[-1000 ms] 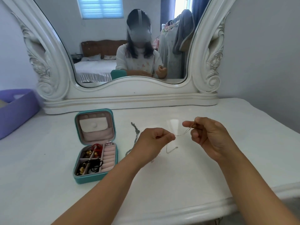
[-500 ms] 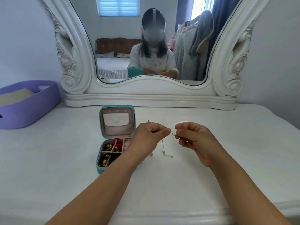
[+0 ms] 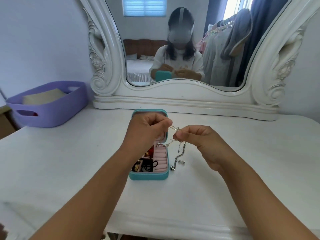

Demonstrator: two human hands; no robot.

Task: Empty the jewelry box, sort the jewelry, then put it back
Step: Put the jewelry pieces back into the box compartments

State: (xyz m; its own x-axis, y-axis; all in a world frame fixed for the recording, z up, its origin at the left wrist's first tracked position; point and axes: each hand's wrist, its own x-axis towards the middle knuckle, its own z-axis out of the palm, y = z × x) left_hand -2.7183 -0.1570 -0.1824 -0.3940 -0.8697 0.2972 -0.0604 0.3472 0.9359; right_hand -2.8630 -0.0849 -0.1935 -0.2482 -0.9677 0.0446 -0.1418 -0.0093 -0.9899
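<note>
A small teal jewelry box [image 3: 149, 175] stands open on the white dressing table [image 3: 69, 153], its lid upright behind my left hand. Its pink compartments hold gold pieces, something red and black hair ties [image 3: 148, 166]. My left hand [image 3: 147, 129] and my right hand [image 3: 195, 137] are raised just above and right of the box, both pinching a thin gold chain [image 3: 174, 128] stretched between the fingertips, its loose end dangling. On the table right of the box lie a silver chain bracelet [image 3: 180, 155] and small silver earrings [image 3: 181, 161].
A large white carved mirror [image 3: 173, 94] stands at the back of the table and reflects me. A purple plastic basket [image 3: 48, 104] sits at the back left. The table's front edge runs near the bottom of the view.
The view shifted so the box now sits centred under my hands. My hands came closer together and rose over the box, still pinching the thin chain. The silver bracelet lies right of the box.
</note>
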